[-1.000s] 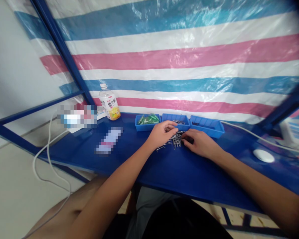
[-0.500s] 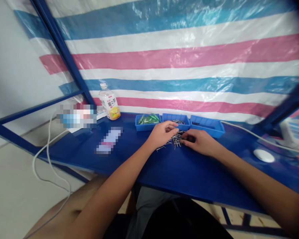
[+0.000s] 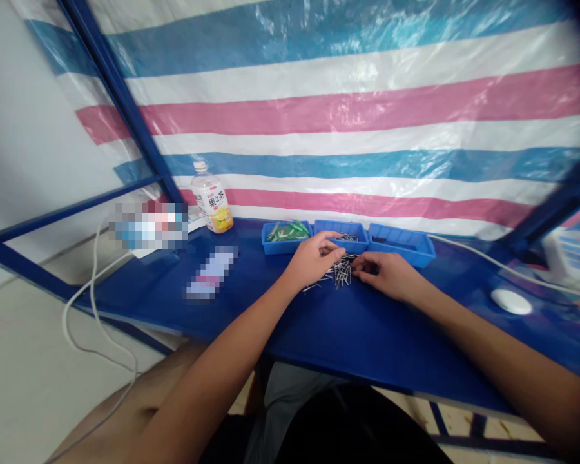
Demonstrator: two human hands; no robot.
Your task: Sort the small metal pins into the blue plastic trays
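Note:
A pile of thin metal pieces (image 3: pixel 342 276), like nails or pins, lies on the blue table between my two hands. My left hand (image 3: pixel 314 259) hovers at the pile's left and upper side, its thumb and index finger apart with nothing visible between them. At the pile's right edge, my right hand (image 3: pixel 389 273) has its fingers curled and its thumb close to them; anything at its fingertips is too small to make out. Just behind the hands stands a middle blue bin (image 3: pixel 362 227) holding more metal pieces, partly covered by my left hand.
A left blue bin (image 3: pixel 270 247) holds green packets; a right blue bin (image 3: pixel 418 256) has dark pieces inside. A drink bottle (image 3: pixel 213 200), a blurred-out phone-like object (image 3: pixel 212 274), a white round object (image 3: pixel 511 301) and a white cable (image 3: pixel 488 259) lie around. Striped sheeting (image 3: pixel 319 116) hangs behind.
Both hands stay almost in place at the pile. Their fingers shift only slightly.

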